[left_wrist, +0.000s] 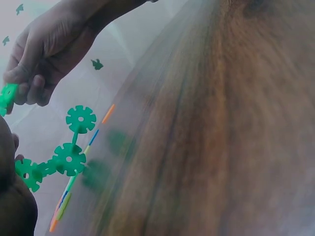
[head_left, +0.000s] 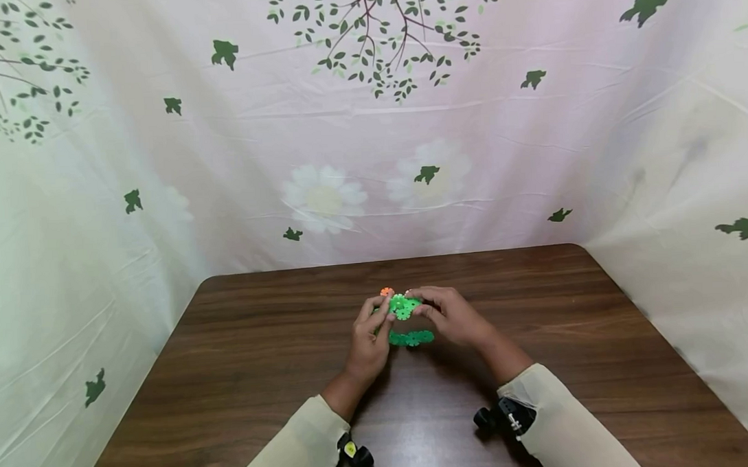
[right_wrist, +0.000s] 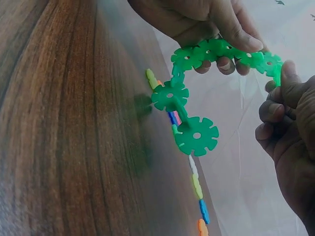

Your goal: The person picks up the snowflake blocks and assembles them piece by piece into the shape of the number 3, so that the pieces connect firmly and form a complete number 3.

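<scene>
A chain of green notched interlocking discs [head_left: 403, 307] is held above the table between both hands. My left hand [head_left: 367, 338] grips it, with the thumb across the discs and fingertips behind them in the right wrist view. My right hand [head_left: 456, 318] pinches the chain's other end between thumb and fingers; that hand [right_wrist: 295, 118] partly covers the end disc. From the left hand's side, linked discs hang down, the lowest one [right_wrist: 197, 135] facing the right wrist camera. The left wrist view has the left hand [left_wrist: 17, 182] cut off at the edge.
Behind the hands, a row of orange, blue, yellow and other coloured pieces [right_wrist: 197, 186] lies on the dark wooden table [head_left: 278, 319]. An orange disc [head_left: 386, 292] shows just beyond the left fingers. A printed white cloth [head_left: 358, 145] surrounds the table's back and sides.
</scene>
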The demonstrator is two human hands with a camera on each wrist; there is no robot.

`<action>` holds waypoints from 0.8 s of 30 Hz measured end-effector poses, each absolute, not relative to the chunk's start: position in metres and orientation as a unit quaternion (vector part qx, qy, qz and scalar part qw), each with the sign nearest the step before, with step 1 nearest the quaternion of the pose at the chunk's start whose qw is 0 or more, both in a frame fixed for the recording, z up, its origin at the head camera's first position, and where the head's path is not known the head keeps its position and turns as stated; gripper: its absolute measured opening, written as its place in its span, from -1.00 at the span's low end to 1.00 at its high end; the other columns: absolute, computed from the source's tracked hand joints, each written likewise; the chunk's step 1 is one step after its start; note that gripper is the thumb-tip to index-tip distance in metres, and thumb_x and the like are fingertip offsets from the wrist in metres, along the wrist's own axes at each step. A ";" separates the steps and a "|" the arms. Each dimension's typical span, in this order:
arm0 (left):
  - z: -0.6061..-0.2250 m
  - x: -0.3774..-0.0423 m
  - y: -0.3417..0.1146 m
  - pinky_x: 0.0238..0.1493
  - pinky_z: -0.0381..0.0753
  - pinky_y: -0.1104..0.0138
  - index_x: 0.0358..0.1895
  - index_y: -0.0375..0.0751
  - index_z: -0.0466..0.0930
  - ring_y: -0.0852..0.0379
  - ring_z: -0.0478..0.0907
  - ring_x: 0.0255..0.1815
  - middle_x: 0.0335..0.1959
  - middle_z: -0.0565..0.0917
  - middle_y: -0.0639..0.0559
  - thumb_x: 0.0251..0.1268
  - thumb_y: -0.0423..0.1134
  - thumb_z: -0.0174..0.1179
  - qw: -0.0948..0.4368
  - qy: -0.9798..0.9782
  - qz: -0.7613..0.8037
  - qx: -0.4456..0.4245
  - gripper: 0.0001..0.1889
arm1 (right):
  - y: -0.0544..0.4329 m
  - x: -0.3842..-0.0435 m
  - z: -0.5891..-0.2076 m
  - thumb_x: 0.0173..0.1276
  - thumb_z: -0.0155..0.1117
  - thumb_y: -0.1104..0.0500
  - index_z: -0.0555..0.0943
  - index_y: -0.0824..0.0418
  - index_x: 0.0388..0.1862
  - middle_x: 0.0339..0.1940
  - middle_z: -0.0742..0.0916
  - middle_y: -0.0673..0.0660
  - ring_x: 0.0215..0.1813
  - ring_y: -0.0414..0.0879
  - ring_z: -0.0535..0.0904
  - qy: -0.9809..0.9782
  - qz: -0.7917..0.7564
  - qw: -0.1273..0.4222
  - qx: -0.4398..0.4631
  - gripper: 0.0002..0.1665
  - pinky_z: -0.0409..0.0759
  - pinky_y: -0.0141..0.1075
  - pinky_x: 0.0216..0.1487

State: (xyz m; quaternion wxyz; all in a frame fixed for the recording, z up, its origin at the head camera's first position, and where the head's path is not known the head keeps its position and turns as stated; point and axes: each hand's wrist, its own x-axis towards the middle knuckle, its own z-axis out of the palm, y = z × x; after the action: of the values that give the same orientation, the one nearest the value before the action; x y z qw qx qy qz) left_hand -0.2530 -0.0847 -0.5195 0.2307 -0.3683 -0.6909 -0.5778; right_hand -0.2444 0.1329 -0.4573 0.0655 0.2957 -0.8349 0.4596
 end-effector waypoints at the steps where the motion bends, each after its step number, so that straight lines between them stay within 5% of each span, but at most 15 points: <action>1: -0.520 -0.253 -0.085 0.05 0.69 0.42 0.50 -0.55 0.43 -0.15 0.67 0.09 0.25 0.60 -0.43 0.59 -0.58 0.12 0.231 -0.691 -0.577 -0.369 -0.52 | 0.133 -0.245 -0.458 0.62 0.23 0.30 0.66 0.44 0.35 0.25 0.79 0.39 0.09 0.03 0.81 -0.834 0.459 0.066 0.298 -0.59 0.76 -0.36 0.03; 7: -0.519 -0.253 -0.087 -0.02 0.67 0.44 0.52 -0.55 0.41 -0.02 0.64 -0.03 0.23 0.60 -0.39 0.60 -0.57 0.11 0.219 -0.697 -0.580 -0.362 -0.51 | 0.130 -0.245 -0.456 0.62 0.24 0.27 0.68 0.43 0.32 0.27 0.79 0.38 0.21 0.12 0.80 -0.832 0.457 0.065 0.307 -0.59 0.75 -0.36 0.13; 13: -0.518 -0.254 -0.085 0.17 0.67 0.45 0.55 -0.52 0.39 -0.13 0.68 0.18 0.29 0.60 -0.40 0.64 -0.55 0.08 0.222 -0.699 -0.577 -0.359 -0.50 | 0.129 -0.246 -0.458 0.61 0.25 0.31 0.68 0.39 0.33 0.21 0.82 0.31 0.14 -0.01 0.80 -0.830 0.459 0.075 0.308 -0.61 0.75 -0.36 0.09; 19: -0.518 -0.255 -0.084 0.27 0.74 0.18 0.42 -0.43 0.58 -0.24 0.70 0.24 0.23 0.68 -0.33 0.61 -0.52 0.16 0.264 -0.705 -0.567 -0.336 -0.60 | 0.129 -0.249 -0.462 0.61 0.27 0.28 0.57 0.39 0.48 -0.02 0.81 0.29 -0.13 0.12 0.74 -0.832 0.463 0.084 0.292 -0.48 0.71 -0.34 -0.09; 24: -0.518 -0.255 -0.084 0.26 0.75 0.00 0.30 -0.42 0.65 -0.24 0.72 0.23 0.19 0.71 -0.30 0.59 -0.49 0.22 0.281 -0.706 -0.566 -0.320 -0.68 | 0.133 -0.253 -0.468 0.66 0.20 0.27 0.61 0.38 0.43 -0.17 0.75 0.40 -0.19 0.23 0.67 -0.830 0.489 0.079 0.255 -0.55 0.72 -0.22 -0.14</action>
State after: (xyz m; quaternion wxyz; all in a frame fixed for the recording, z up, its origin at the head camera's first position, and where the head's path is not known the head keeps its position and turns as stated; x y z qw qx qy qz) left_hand -0.2551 -0.0845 -0.5181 0.2806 -0.3195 -0.7064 -0.5659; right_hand -0.2528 0.1326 -0.4680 0.0786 0.2553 -0.8302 0.4892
